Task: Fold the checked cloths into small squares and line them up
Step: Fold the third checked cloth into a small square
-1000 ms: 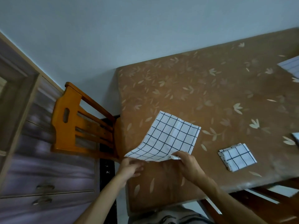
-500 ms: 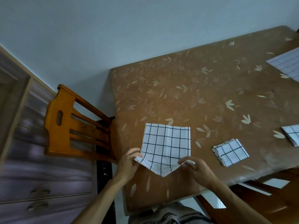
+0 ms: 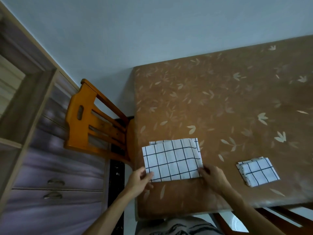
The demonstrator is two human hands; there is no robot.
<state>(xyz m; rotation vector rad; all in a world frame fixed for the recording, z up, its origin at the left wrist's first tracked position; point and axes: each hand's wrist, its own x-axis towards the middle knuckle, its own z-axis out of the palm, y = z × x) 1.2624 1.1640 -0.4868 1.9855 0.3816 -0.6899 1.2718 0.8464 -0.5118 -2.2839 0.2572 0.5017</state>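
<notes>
Our left hand point(image 3: 137, 181) and right hand point(image 3: 213, 178) each pinch a near corner of the soft checked cloth point(image 3: 171, 161), a doubled rectangle flat on the leaf-patterned table point(image 3: 220, 99); a folded square point(image 3: 258, 173) lies apart, rightward.

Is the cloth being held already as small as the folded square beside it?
No, the held cloth is a wide rectangle, larger than the folded square.

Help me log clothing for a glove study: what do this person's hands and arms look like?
Both are bare. The left hand and right hand wear no gloves, and no ring, watch or bracelet shows. The left forearm and right forearm carry no sleeve as far as the frame reaches. At the bottom edge, a light garment with dark printed lines shows.
</notes>
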